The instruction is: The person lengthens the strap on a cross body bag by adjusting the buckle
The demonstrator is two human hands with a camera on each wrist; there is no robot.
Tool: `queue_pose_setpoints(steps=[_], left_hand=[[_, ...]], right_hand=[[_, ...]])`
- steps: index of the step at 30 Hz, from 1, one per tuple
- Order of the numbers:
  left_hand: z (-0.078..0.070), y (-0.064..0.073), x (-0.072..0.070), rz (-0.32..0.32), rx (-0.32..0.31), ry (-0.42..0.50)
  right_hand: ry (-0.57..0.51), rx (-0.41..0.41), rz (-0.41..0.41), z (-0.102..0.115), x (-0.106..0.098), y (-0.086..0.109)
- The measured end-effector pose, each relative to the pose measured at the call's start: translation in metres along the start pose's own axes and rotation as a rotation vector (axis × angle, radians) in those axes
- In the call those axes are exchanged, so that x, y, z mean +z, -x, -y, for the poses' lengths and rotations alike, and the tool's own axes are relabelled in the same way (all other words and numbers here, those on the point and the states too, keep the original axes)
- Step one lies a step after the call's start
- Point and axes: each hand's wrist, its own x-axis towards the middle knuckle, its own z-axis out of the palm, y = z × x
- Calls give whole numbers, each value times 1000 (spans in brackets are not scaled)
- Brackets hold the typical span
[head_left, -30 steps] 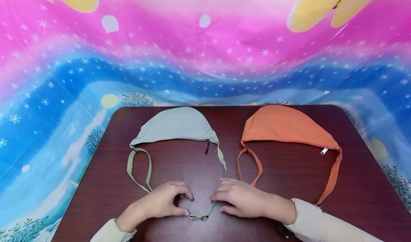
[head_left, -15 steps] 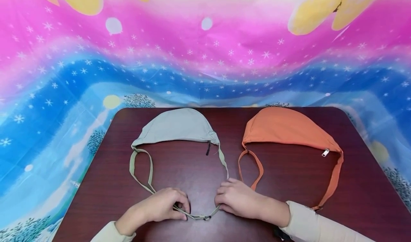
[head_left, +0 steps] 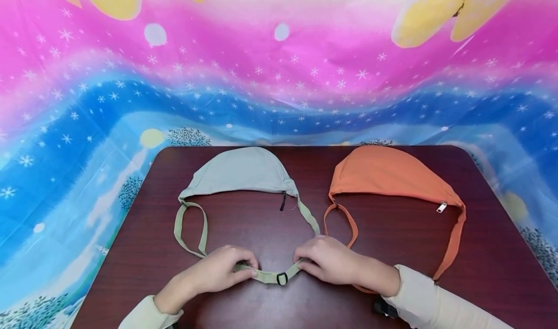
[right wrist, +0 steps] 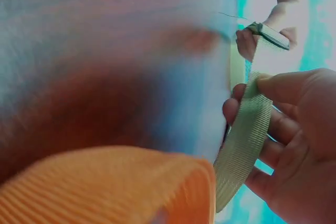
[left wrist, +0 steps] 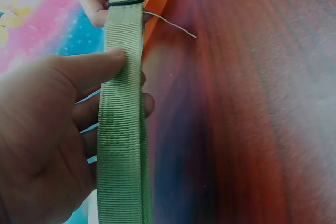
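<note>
A pale grey-green bag (head_left: pixel 240 171) lies at the back left of the table, its green strap (left wrist: pixel 119 124) running toward me. My left hand (head_left: pixel 220 269) pinches the strap between thumb and fingers, left of a black slider buckle (head_left: pixel 282 278). On the buckle's other side my right hand (head_left: pixel 329 258) pinches the same strap (right wrist: pixel 244 129), thumb on its face and fingers behind. The buckle sits on the short span between both hands, and a loose thread hangs near it in the left wrist view.
To the right lies an orange bag (head_left: pixel 388 171) with a silver zipper pull (head_left: pixel 441 207). Its orange strap (head_left: pixel 451 244) passes near and partly behind my right forearm. The dark wood table (head_left: pixel 257 222) meets a printed cloth backdrop (head_left: pixel 279 77).
Both hands have taken hold of the strap. The span with the buckle has risen and turned its flat face toward the head view. The bags have stayed in place.
</note>
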Motion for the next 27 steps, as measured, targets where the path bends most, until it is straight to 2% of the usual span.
queue_pose_setpoints(steps=[5,11,15,19,27], left_hand=[[-2,-1,-8,-83,-22,72],[-2,-8,-16,-278,6,133],[-5,-13,-18,-374,-34,166],[-10,-19,-20,-417,-74,155],[-17,-35,-25,-445,-87,117]], right_hand=[[-52,71,-61,-3,-10,-1],[-137,111,-180,-3,-22,-5],[-207,115,-252,-2,-28,-9],[-256,125,-298,0,-31,-17],[-296,135,-378,3,-34,-31]])
